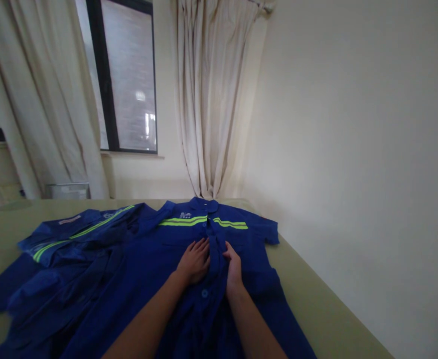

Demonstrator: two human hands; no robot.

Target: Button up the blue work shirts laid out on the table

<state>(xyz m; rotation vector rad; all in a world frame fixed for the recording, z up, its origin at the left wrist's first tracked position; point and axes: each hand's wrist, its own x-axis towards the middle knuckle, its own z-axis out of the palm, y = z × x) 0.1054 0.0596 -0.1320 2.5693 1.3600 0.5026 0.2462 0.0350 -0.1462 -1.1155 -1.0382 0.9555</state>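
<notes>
A blue short-sleeved work shirt (252,259) lies spread front up, its collar at the far end. Yellow-green reflective stripes cross its chest, and a pale logo sits above one of them. My left hand (195,262) rests flat on the shirt just left of the button placket, fingers stretched forward. On the other side, my right hand (234,267) has its fingers bent around the raised edge of the placket. A button (204,293) shows on the cloth between my wrists. The fingertips of my right hand are partly hidden by the fabric.
A second blue garment (87,234) with reflective stripes lies crumpled at the left, touching the shirt. Both lie on a greenish bed-like surface (297,269). A bare wall (353,149) borders it on the right; curtains (211,99) and a window (131,75) stand behind.
</notes>
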